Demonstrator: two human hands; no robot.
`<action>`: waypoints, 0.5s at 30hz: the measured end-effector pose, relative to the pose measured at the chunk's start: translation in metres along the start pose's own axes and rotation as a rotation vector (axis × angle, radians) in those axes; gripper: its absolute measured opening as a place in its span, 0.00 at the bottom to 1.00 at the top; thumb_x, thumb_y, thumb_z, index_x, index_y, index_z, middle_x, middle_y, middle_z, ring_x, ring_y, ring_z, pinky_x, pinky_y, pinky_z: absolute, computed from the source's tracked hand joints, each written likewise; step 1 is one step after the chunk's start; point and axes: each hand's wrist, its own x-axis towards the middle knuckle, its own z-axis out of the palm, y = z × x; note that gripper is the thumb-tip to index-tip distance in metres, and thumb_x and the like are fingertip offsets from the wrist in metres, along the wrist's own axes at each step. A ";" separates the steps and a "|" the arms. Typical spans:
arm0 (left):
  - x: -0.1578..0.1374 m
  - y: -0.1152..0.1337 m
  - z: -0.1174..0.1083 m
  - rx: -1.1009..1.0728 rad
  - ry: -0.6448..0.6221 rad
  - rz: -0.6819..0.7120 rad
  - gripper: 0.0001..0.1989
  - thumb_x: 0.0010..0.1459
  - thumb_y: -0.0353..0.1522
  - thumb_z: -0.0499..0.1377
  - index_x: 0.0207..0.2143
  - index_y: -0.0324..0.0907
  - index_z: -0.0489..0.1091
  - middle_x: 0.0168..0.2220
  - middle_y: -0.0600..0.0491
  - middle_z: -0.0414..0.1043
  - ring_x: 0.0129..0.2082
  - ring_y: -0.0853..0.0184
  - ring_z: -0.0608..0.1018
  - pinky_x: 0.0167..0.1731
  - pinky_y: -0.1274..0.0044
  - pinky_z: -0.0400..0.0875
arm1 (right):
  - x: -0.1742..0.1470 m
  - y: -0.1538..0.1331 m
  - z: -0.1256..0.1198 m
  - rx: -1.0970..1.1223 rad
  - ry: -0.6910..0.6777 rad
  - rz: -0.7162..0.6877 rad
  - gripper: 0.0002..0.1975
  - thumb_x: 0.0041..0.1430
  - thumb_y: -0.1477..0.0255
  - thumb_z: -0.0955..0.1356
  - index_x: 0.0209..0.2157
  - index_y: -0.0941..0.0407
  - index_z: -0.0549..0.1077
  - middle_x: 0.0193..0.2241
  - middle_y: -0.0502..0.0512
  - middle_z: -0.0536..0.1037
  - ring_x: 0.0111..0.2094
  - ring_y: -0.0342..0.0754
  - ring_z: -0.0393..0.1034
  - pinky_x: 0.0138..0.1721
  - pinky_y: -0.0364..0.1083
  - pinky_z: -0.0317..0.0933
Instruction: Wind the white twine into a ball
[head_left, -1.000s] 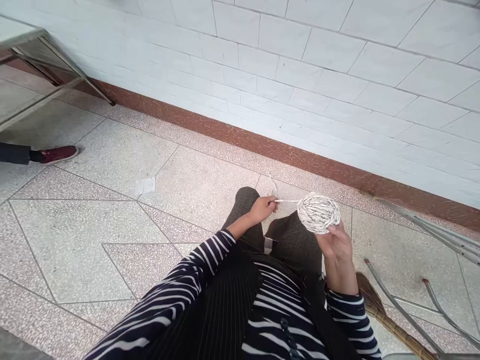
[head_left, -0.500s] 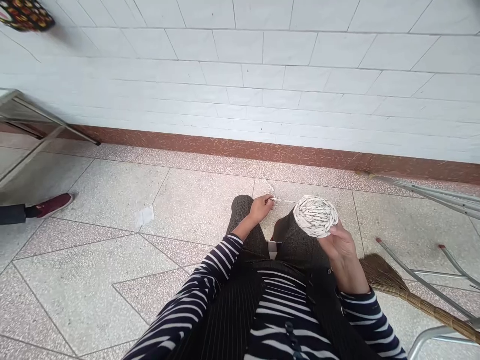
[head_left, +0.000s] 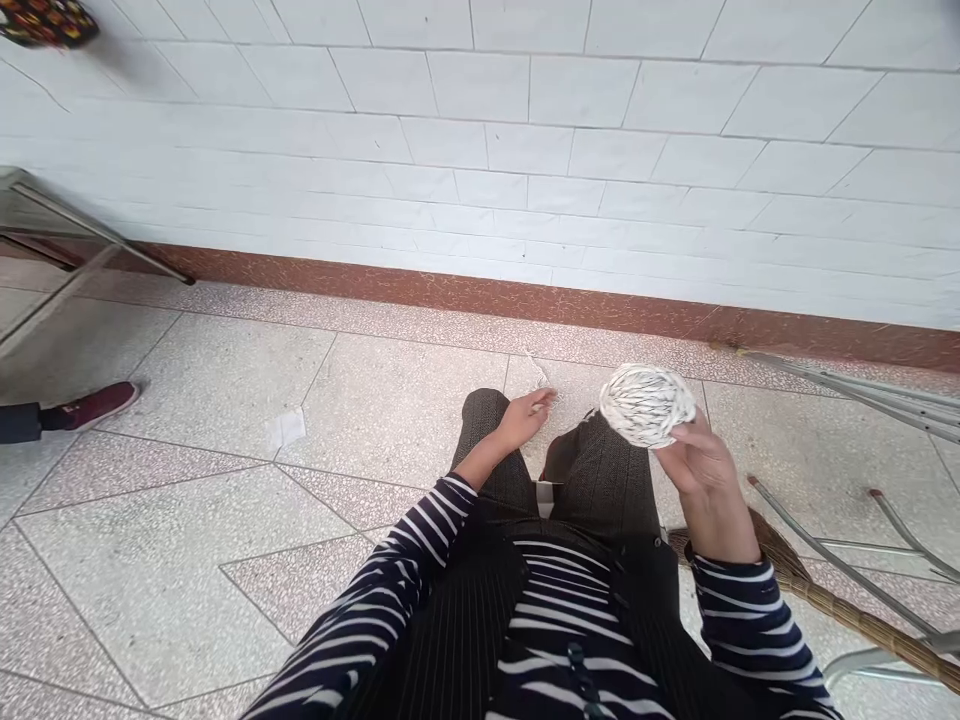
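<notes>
My right hand (head_left: 709,475) is closed on a ball of white yarn (head_left: 646,405), gripping its lower right side and holding it up above my right knee. The ball is wound in thick, crossing strands. Over my left knee, my left hand (head_left: 526,418) is loosely closed, with a bit of white yarn showing at its bent fingers. A loose yarn strand (head_left: 538,368) shows against the floor just beyond those fingertips. Between the hand and the ball, the strand is too faint to follow.
A straw broom (head_left: 847,605) and a metal-legged frame (head_left: 817,535) lie to my right. Folded metal legs (head_left: 847,385) rest near the wall. At left are a metal table (head_left: 97,235), another person's shoe (head_left: 105,403) and a white paper (head_left: 286,430) on the floor.
My right hand has moved up and to the right with the yarn ball, which has turned a little. The left hand has barely moved; its fingers look straighter.
</notes>
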 end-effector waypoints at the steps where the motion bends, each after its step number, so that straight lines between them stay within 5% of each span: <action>1: 0.002 0.011 0.003 -0.039 -0.035 0.059 0.23 0.56 0.26 0.57 0.54 0.40 0.74 0.53 0.46 0.77 0.52 0.62 0.78 0.51 0.72 0.73 | 0.001 0.005 0.004 -0.007 -0.008 0.044 0.31 0.35 0.74 0.77 0.47 0.48 0.77 0.48 0.53 0.82 0.60 0.65 0.68 0.63 0.66 0.60; 4: 0.008 0.042 0.015 -0.139 -0.175 0.205 0.23 0.56 0.33 0.64 0.54 0.41 0.74 0.55 0.45 0.76 0.56 0.58 0.76 0.53 0.71 0.71 | 0.002 0.015 0.017 -0.012 -0.034 0.119 0.31 0.32 0.76 0.77 0.44 0.49 0.79 0.45 0.52 0.83 0.58 0.65 0.70 0.62 0.65 0.61; 7: 0.011 0.056 0.029 -0.133 -0.223 0.217 0.16 0.55 0.39 0.65 0.42 0.37 0.79 0.42 0.47 0.81 0.46 0.58 0.80 0.50 0.70 0.72 | 0.003 0.015 0.026 -0.022 -0.064 0.117 0.30 0.33 0.76 0.77 0.44 0.49 0.79 0.46 0.52 0.83 0.59 0.65 0.69 0.62 0.64 0.62; 10: 0.011 0.049 0.032 -0.062 -0.203 0.163 0.16 0.62 0.40 0.59 0.33 0.36 0.77 0.30 0.51 0.79 0.34 0.66 0.79 0.41 0.75 0.74 | 0.005 0.008 0.026 -0.023 -0.067 0.084 0.30 0.34 0.76 0.76 0.45 0.49 0.78 0.48 0.53 0.82 0.61 0.65 0.67 0.62 0.64 0.61; 15: 0.016 0.017 0.010 0.035 -0.223 0.100 0.14 0.66 0.35 0.51 0.34 0.37 0.73 0.29 0.52 0.77 0.27 0.72 0.76 0.33 0.81 0.72 | 0.002 -0.015 0.022 0.080 0.007 -0.072 0.35 0.37 0.73 0.74 0.52 0.45 0.74 0.54 0.52 0.79 0.61 0.63 0.67 0.63 0.66 0.59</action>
